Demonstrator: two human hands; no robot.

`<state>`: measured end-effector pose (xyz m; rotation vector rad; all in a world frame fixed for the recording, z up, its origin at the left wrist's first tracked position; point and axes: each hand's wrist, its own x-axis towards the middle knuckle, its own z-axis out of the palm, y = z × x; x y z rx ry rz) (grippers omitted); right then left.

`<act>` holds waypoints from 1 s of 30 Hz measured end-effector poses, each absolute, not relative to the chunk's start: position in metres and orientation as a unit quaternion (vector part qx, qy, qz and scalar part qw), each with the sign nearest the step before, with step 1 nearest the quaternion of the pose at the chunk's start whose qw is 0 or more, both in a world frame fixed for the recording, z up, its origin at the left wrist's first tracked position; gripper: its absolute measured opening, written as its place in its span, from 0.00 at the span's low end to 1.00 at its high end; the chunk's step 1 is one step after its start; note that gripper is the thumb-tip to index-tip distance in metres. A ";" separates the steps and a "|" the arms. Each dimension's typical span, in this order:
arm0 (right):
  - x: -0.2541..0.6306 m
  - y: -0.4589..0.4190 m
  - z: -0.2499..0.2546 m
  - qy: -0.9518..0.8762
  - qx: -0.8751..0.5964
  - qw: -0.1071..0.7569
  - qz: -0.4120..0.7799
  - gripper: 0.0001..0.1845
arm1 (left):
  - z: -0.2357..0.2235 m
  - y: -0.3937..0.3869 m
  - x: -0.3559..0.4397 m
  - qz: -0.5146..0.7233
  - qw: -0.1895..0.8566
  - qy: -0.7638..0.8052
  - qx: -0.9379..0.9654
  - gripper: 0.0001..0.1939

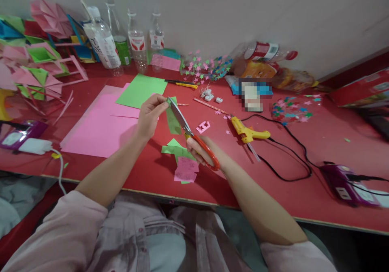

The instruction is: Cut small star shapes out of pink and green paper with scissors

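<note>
Over the red worktop (304, 199), around its middle, I've got the left hand (149, 116) pinching the far end of a green strip (174, 123) of paper, thumb and index closed on it. Strip sits just right of those fingers and runs toward the near side. Right hand (196, 150) grips scissors (189, 131) by the orange handles, fingers curled around; blades point far-left along the strip, tips right beside the left fingertips. Can't tell from my feed whether the blades are parted, or whether the strip's near end touches the worktop. Near side of the strip: green scraps (169, 149) and pink scraps (186, 166), pink overlapping green. Left: pink sheets (97, 130), with a green sheet (141, 90) overlapping their far right part. Right of the scissors: punched pink piece (200, 127) close by, yellow glue gun (247, 132) further off. Far side: black-and-yellow cutter (182, 84) beyond the strip, then clear bottles (137, 47) by the wall (212, 16).
</note>
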<state>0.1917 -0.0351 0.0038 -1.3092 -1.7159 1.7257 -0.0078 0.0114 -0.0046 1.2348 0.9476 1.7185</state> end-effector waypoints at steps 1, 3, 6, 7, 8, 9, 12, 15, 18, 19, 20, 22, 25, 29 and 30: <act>0.192 -0.035 0.004 -0.612 -0.464 0.188 0.612 0.26 | -0.004 0.011 -0.008 0.681 0.398 0.372 0.489 0.06; 0.191 -0.035 0.003 -0.615 -0.465 0.189 0.608 0.27 | -0.004 0.012 -0.007 0.683 0.392 0.372 0.492 0.05; 0.190 -0.035 -0.001 -0.605 -0.474 0.192 0.610 0.29 | -0.005 0.012 -0.006 0.682 0.385 0.380 0.493 0.05; 0.189 -0.036 -0.002 -0.601 -0.478 0.194 0.610 0.29 | -0.005 0.012 -0.006 0.680 0.384 0.384 0.492 0.05; 0.188 -0.036 -0.003 -0.597 -0.482 0.195 0.610 0.30 | -0.005 0.012 -0.006 0.679 0.385 0.387 0.492 0.05; 0.188 -0.036 -0.003 -0.594 -0.487 0.194 0.610 0.30 | -0.006 0.012 -0.005 0.678 0.386 0.388 0.491 0.05; 0.186 -0.037 -0.003 -0.589 -0.498 0.192 0.607 0.31 | -0.006 0.012 -0.005 0.680 0.390 0.383 0.489 0.06; 0.185 -0.037 -0.002 -0.585 -0.501 0.198 0.606 0.33 | -0.006 0.012 -0.005 0.683 0.389 0.379 0.488 0.06; 0.184 -0.038 -0.001 -0.579 -0.500 0.203 0.611 0.34 | -0.006 0.012 -0.005 0.686 0.387 0.375 0.489 0.06; 0.184 -0.038 -0.001 -0.577 -0.500 0.203 0.613 0.34 | -0.006 0.012 -0.005 0.686 0.388 0.373 0.489 0.05; 0.183 -0.037 0.000 -0.577 -0.500 0.202 0.614 0.34 | -0.006 0.012 -0.005 0.688 0.389 0.371 0.488 0.05; 0.183 -0.037 0.000 -0.577 -0.501 0.199 0.613 0.34 | -0.006 0.012 -0.005 0.689 0.391 0.371 0.486 0.05; 0.183 -0.037 0.000 -0.582 -0.504 0.195 0.607 0.32 | -0.006 0.012 -0.004 0.690 0.389 0.374 0.482 0.06; 0.183 -0.037 0.001 -0.584 -0.515 0.186 0.599 0.30 | -0.008 0.013 -0.004 0.690 0.408 0.370 0.469 0.05; 0.183 -0.036 0.002 -0.582 -0.517 0.185 0.599 0.29 | -0.009 0.013 -0.003 0.690 0.414 0.369 0.465 0.05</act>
